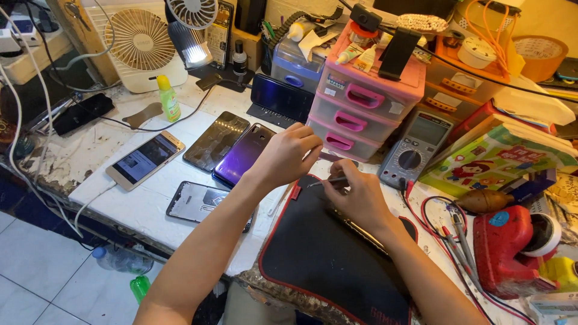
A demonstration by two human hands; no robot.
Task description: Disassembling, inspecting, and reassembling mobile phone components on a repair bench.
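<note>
1. Closest in is a black work mat (337, 259) with red trim, lying at the desk's front edge with both forearms over it.
2. Right hand (360, 195) is curled around a thin metal tool (328, 180), looks like tweezers or a fine driver, pinched between thumb and fingertips with the tip pointing left. It's light, stiff and probably slick, so a grip low near the tip gives the most control.
3. Left hand (288, 153) is closed in a loose fist just above the mat's top edge. Can't tell if it's got anything inside; the fingers hide it.
4. Just past that hand lies a purple phone (242, 155), beside it a dark glass panel (215, 141), and nearer the front another phone back (201, 202). All thin and fragile, best held by the edges.
5. Further left, a white phone (144, 159) with its screen lit.
6. At the back: pink drawers (361, 102), a grey multimeter (415, 147), a small desk fan (139, 45).
</note>
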